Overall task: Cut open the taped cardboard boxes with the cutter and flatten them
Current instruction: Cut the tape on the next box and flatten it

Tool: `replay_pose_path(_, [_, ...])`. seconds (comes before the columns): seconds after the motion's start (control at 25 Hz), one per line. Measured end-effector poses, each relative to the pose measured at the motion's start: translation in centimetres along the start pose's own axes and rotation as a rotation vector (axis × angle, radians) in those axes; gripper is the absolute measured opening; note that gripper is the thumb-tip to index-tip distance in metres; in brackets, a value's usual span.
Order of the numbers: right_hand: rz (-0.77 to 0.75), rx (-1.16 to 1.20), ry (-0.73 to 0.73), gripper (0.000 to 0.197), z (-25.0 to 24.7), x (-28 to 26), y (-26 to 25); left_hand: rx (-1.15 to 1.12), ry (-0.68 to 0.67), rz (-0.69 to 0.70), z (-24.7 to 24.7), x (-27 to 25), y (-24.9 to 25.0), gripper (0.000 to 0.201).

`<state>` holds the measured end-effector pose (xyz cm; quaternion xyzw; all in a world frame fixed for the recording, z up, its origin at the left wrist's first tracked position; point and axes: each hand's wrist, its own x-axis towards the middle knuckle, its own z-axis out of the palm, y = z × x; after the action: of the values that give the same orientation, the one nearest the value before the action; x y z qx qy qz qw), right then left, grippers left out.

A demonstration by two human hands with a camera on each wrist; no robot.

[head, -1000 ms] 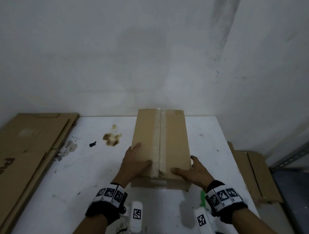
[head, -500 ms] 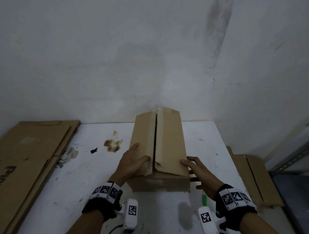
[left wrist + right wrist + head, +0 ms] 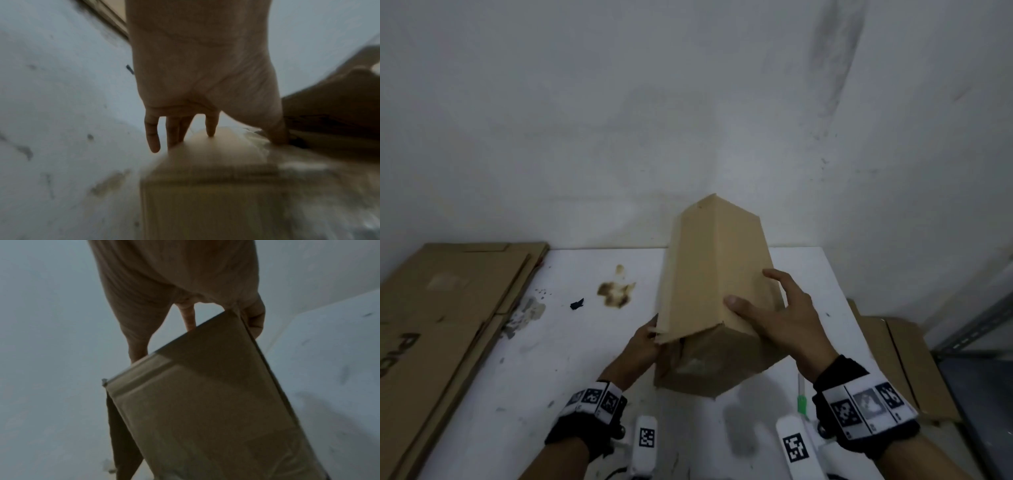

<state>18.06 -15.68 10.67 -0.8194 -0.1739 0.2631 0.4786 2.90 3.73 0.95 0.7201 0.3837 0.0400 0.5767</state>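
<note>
A plain brown box (image 3: 717, 274) tilts on edge above a stained white table (image 3: 524, 359), gripped from both sides. The right hand (image 3: 780, 315) clasps its upper right face, thumb on one panel, fingers spread round the corner. The left hand (image 3: 643, 342) grips the lower left edge, thumb tucked at a loose flap. Left of that hand lies flattened cardboard (image 3: 445, 318) with partial dark lettering, unreadable. By the right wrist, a green-tipped cutter (image 3: 802, 401) lies on the table.
</note>
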Motion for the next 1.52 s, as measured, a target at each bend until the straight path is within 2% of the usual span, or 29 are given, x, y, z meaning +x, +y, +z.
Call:
replay_pose_path(0.08, [-0.021, -0.067, -0.009, 0.094, 0.6, 0.0, 0.1, 0.112, -0.102, 0.031, -1.9, -0.3, -1.1, 0.032])
replay_pose_path(0.16, [0.023, -0.025, -0.054, 0.094, 1.6, 0.0, 0.6, 0.129, -0.028, -0.043, -4.3, -0.4, -1.4, 0.03])
replay_pose_path(0.24, [0.063, 0.039, -0.119, 0.088, 3.0, -0.1, 0.9, -0.019, 0.108, -0.141, -6.2, -0.5, -1.3, 0.037])
replay_pose_path(0.32, [0.042, 0.041, -0.123, 0.08, 4.1, 0.1, 1.0, -0.123, 0.093, -0.178, -6.8, -1.0, -0.3, 0.048])
replay_pose_path(0.44, [0.014, 0.039, -0.145, 0.076, 5.7, 0.0, 1.0, -0.184, -0.023, -0.181, -5.4, -1.7, 1.2, 0.062])
replay_pose_path(0.56, [0.028, 0.017, -0.13, 0.092, 6.5, 0.1, 1.6, -0.221, -0.091, -0.137, -2.3, -1.4, 2.0, 0.088])
replay_pose_path(0.68, [0.062, 0.067, -0.154, 0.084, 6.0, -0.5, 2.0, -0.27, -0.107, -0.092, -0.3, -1.4, 2.5, 0.091])
replay_pose_path(0.76, [0.122, 0.16, -0.162, 0.067, 5.0, -0.5, 2.4, -0.147, 0.04, 0.007, -0.6, -1.9, 3.8, 0.073])
replay_pose_path(0.84, [0.231, 0.272, -0.191, 0.063, 4.4, 0.4, 3.7, -0.058, 0.199, 0.076, -1.5, -2.2, 5.3, 0.058])
replay_pose_path(0.88, [0.304, 0.311, -0.205, 0.066, 4.3, 1.0, 4.5, -0.038, 0.203, 0.079, -1.9, -2.1, 6.0, 0.064])
replay_pose_path(1.0, [0.489, 0.317, -0.236, 0.078, 4.8, 2.4, 7.0, -0.023, 0.075, -0.009, -1.3, -1.9, 7.8, 0.105])
replay_pose_path(1.04, [0.528, 0.297, -0.255, 0.083, 5.2, 2.7, 7.6, -0.002, 0.057, -0.033, -0.9, -1.8, 8.0, 0.106])
replay_pose_path(1.2, [0.554, 0.203, -0.321, 0.094, 5.7, 2.6, 8.5, -0.126, 0.054, -0.077, -0.3, -1.9, 7.9, 0.07])
replay_pose_path(1.36, [0.563, 0.193, -0.307, 0.1, 5.3, 2.6, 9.5, -0.198, -0.003, -0.081, -2.0, -2.1, 6.8, 0.056])
replay_pose_path(1.52, [0.547, 0.33, -0.291, 0.085, 4.4, 2.5, 10.3, -0.369, 0.031, -0.044, -3.4, -2.6, 5.2, 0.039])
